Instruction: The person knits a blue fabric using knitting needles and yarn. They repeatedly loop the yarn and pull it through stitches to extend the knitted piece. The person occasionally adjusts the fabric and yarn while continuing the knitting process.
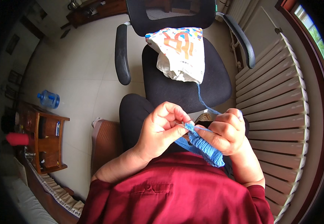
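Between my hands hangs a ribbed strip of blue knitting [204,145], its narrow top edge at the tips of thin knitting needles [182,125]. My left hand [162,128] pinches the needles and the knitting's edge between thumb and fingers. On the other side, my right hand [223,133] grips the knitting's edge and a needle, with fingers curled. Blue yarn [202,102] runs from the mouth of a white printed plastic bag [183,56] to my right hand. The bag lies on the seat of a black office chair [215,78]; what it holds is hidden.
The chair's armrests [122,56] flank the bag. A white radiator [276,112] stands close at the right, below a window. To the left are a wooden cabinet [50,142] and a blue water jug [49,99] on the tiled floor. A brown woven-textured seat [106,140] is beside my leg.
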Demonstrator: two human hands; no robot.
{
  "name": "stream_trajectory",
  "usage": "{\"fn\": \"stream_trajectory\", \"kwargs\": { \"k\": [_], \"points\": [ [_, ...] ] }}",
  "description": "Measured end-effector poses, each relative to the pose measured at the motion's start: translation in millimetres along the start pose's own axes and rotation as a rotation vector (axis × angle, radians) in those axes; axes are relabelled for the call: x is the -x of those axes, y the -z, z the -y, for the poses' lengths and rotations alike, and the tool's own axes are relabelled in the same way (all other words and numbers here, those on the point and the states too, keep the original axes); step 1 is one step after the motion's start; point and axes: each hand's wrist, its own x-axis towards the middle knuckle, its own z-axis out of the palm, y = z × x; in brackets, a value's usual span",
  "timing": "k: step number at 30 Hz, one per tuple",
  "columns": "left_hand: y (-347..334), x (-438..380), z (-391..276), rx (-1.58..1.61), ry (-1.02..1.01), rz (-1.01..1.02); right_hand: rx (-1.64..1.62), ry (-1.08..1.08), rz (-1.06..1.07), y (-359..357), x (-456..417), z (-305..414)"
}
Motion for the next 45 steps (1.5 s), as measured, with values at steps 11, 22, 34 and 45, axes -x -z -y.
{"fn": "stream_trajectory", "kwargs": {
  "k": [11, 22, 34, 45],
  "points": [
    [4, 0, 6, -0.065, -0.094, 0.023, 0.103, -0.041, -0.041, -2, 5, 6],
    [3, 0, 2, -0.072, -0.023, 0.0, 0.036, 0.013, 0.03, 2, -1, 0],
    [2, -4, -12, -0.002, 0.171, -0.035, -0.549, -0.622, -0.102, -17, 15, 11],
    [4, -1, 0, -0.214, 0.079, -0.007, -0.56, -0.644, -0.093, -28, 23, 13]
  ]
}}
